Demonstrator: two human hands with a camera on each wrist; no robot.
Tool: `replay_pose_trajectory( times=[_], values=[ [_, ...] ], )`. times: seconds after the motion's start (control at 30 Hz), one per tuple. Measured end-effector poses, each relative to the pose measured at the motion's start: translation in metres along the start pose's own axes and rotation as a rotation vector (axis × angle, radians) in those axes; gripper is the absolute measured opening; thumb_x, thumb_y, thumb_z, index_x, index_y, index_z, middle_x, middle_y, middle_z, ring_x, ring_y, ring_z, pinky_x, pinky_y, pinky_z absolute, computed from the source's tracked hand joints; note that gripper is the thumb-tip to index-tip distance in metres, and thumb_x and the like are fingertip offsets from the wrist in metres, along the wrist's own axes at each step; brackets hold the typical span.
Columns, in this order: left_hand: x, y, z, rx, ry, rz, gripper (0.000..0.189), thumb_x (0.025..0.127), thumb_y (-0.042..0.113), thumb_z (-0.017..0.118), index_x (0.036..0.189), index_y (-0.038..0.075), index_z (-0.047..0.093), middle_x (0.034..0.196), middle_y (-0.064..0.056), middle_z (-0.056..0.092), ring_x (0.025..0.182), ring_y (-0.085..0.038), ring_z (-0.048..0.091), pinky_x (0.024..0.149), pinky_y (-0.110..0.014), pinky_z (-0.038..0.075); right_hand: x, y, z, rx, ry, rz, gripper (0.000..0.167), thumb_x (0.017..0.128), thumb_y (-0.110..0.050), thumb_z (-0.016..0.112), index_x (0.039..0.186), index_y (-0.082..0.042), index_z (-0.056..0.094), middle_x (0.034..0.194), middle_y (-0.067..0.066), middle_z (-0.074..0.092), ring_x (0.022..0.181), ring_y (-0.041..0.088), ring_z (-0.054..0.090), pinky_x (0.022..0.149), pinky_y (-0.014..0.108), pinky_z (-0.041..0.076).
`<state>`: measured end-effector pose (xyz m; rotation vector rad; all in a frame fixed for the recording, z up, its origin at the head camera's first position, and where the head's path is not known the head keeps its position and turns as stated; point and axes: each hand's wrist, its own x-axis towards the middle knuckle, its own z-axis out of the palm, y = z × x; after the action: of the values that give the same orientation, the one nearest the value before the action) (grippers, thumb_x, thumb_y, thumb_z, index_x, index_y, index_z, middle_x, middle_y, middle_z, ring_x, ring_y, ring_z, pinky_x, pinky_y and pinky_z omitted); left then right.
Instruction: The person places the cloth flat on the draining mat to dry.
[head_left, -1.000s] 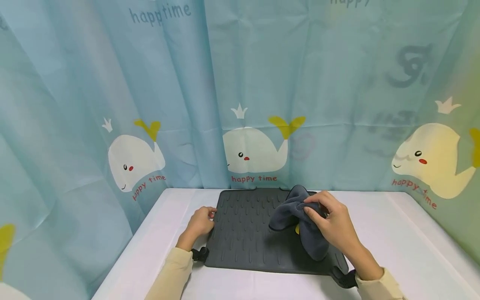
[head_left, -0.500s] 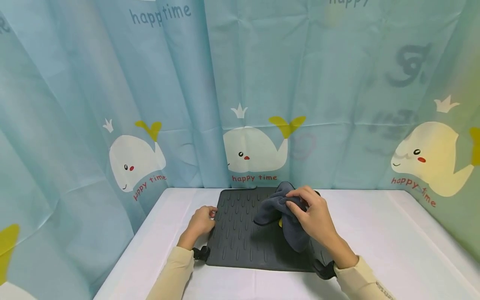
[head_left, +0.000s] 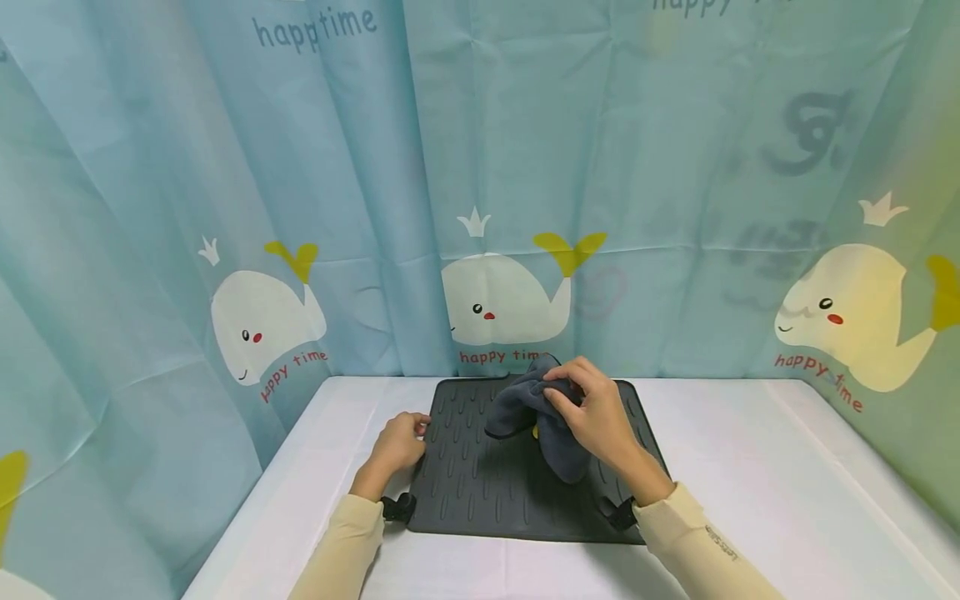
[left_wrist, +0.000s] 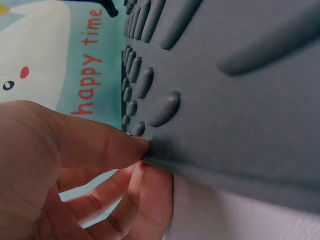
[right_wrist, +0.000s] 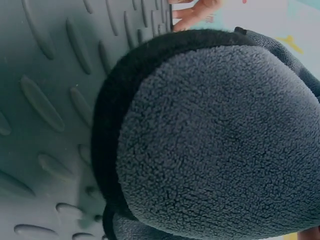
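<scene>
A dark grey rubber mat (head_left: pixel 465 492) with raised ridges lies on the white table. At its left edge my left hand (head_left: pixel 399 442) pinches the rim; in the left wrist view the thumb (left_wrist: pixel 115 145) is on top and the fingers (left_wrist: pixel 155 195) curl underneath. My right hand (head_left: pixel 596 412) grips a bunched dark grey-blue cloth (head_left: pixel 558 442) over the middle of the mat, its folds hanging down. Fuzzy fabric with a black border, the same cloth (right_wrist: pixel 215 135), fills most of the right wrist view. A small yellow spot (head_left: pixel 536 432) shows at the cloth's underside.
A light blue curtain (head_left: pixel 510 167) with printed whales hangs behind the table and along both sides. White tabletop (head_left: pixel 735 467) extends to the right of the mat. Black wrist straps (head_left: pixel 399 507) sit at both sleeves.
My right hand has moved left with the cloth, from the mat's right side to its middle, baring the right edge. The left hand has stayed at the left edge.
</scene>
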<state>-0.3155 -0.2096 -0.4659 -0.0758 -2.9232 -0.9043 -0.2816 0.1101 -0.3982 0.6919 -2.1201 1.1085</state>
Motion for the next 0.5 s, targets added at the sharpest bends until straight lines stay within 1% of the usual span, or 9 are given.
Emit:
replay_pose_trajectory(
  times=[0.1, 0.17, 0.33, 0.5],
  values=[
    [0.0, 0.0, -0.001, 0.003, 0.001, 0.004, 0.051, 0.075, -0.009, 0.058, 0.124, -0.001, 0.071, 0.094, -0.006, 0.069, 0.081, -0.021, 0.057, 0.073, -0.036, 0.048, 0.001, 0.005, 0.006, 0.009, -0.008, -0.001, 0.017, 0.088, -0.002, 0.079, 0.101, -0.013, 0.074, 0.095, 0.0, 0.066, 0.069, 0.008, 0.047, 0.062, 0.024, 0.041],
    [0.0, 0.0, -0.001, 0.008, 0.001, 0.004, 0.051, 0.075, -0.009, 0.058, 0.124, -0.002, 0.071, 0.093, -0.006, 0.069, 0.081, -0.021, 0.057, 0.073, -0.036, 0.048, 0.001, 0.008, 0.01, 0.014, -0.024, 0.014, 0.018, 0.088, -0.003, 0.079, 0.101, -0.013, 0.073, 0.095, 0.0, 0.066, 0.07, 0.008, 0.048, 0.063, 0.024, 0.042],
    [0.0, 0.001, -0.001, 0.014, -0.004, -0.007, 0.052, 0.075, -0.01, 0.059, 0.125, -0.001, 0.07, 0.094, -0.006, 0.069, 0.082, -0.021, 0.056, 0.074, -0.037, 0.048, -0.001, 0.013, 0.017, 0.016, -0.094, 0.084, 0.018, 0.089, -0.005, 0.078, 0.103, -0.015, 0.073, 0.098, -0.001, 0.066, 0.07, 0.009, 0.049, 0.064, 0.025, 0.044],
    [0.0, 0.001, -0.001, 0.012, -0.009, -0.012, 0.052, 0.076, -0.01, 0.058, 0.126, -0.001, 0.07, 0.095, -0.006, 0.068, 0.082, -0.021, 0.056, 0.074, -0.036, 0.047, -0.004, 0.017, 0.022, 0.0, -0.154, 0.128, 0.018, 0.09, -0.007, 0.077, 0.104, -0.016, 0.072, 0.1, 0.0, 0.065, 0.072, 0.009, 0.048, 0.066, 0.026, 0.044]
  ],
)
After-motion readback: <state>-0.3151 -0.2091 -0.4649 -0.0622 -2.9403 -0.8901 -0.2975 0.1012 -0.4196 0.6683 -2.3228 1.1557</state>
